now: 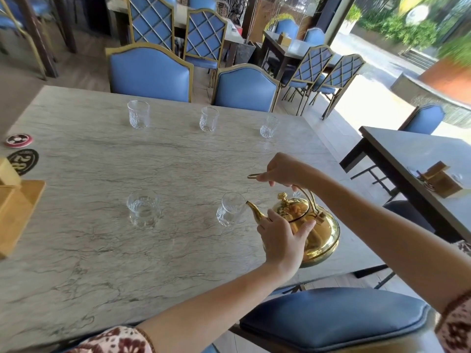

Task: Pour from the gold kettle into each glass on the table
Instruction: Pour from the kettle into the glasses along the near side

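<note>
Kettle (309,230) tilted w/ spout tip at rim of nearest glass (230,209), its base off tabletop (102,250). Right hand (281,170) clenched on handle; left hand (281,239) pressed on kettle's body by lid. Tip slowly, keep spout over that glass's mouth, left steadying lid. Other glasses farther from kettle.

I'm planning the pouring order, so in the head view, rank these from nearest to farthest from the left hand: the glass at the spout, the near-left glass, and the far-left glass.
From the left hand:
1. Glass at the spout, just to its left.
2. Near-left glass, farther left in the near row.
3. Far-left glass, in the far row by the chairs.
</note>
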